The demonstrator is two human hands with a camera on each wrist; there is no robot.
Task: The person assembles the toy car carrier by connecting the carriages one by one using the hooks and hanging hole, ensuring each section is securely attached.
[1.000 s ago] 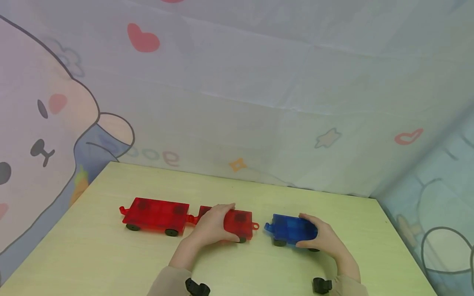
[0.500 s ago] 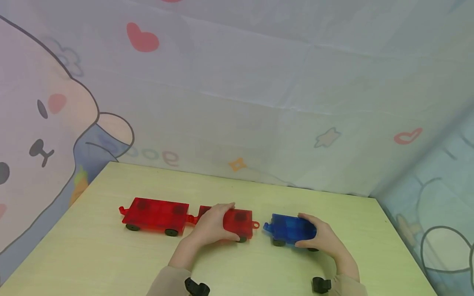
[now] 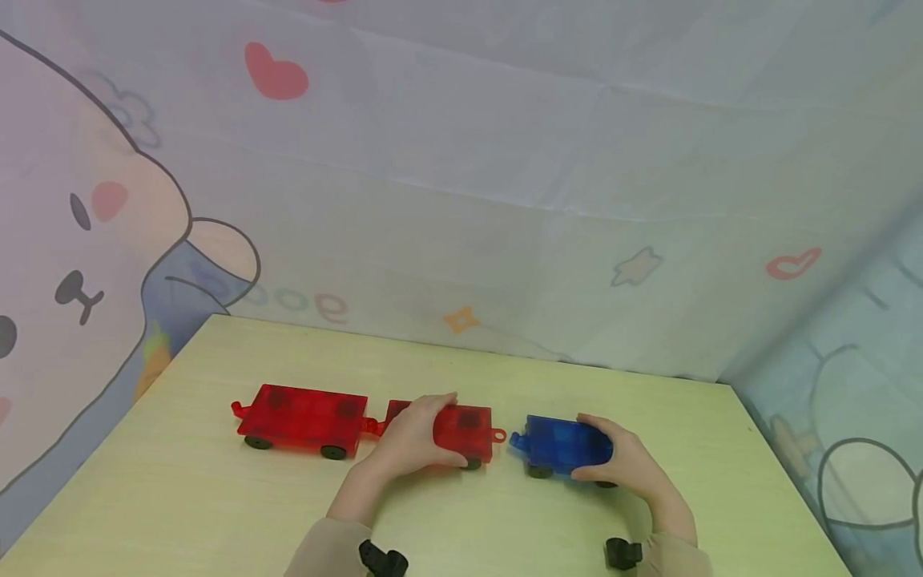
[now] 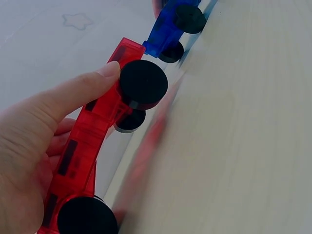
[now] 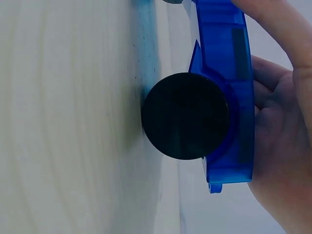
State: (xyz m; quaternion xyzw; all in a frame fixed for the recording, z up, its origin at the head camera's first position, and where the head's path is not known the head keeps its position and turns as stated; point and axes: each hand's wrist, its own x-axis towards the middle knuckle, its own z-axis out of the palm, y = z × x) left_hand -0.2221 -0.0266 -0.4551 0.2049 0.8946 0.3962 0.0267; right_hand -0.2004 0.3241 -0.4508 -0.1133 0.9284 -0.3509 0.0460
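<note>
My left hand (image 3: 409, 439) grips a translucent red toy train car (image 3: 467, 433) across its width, thumb on the near side and fingers over the far side. A ring sticks out from this car's right end. Behind it, to the left, a longer red toy car (image 3: 306, 418) is joined by its hook end. My right hand (image 3: 626, 457) holds a translucent blue toy car (image 3: 564, 443) at its right end, thumb along the near side. The blue car's hook (image 3: 517, 441) points left, a small gap from the red ring. Black wheels (image 5: 185, 116) show under the blue car.
All the cars are on a pale wooden table (image 3: 216, 513). A printed cloth backdrop (image 3: 461, 160) hangs behind it and along the right side. Black wrist cameras (image 3: 384, 561) sit at both sleeves.
My right hand has moved slightly left with the blue car, so its hook is nearer the red car's ring. My left hand and the red cars stay almost still.
</note>
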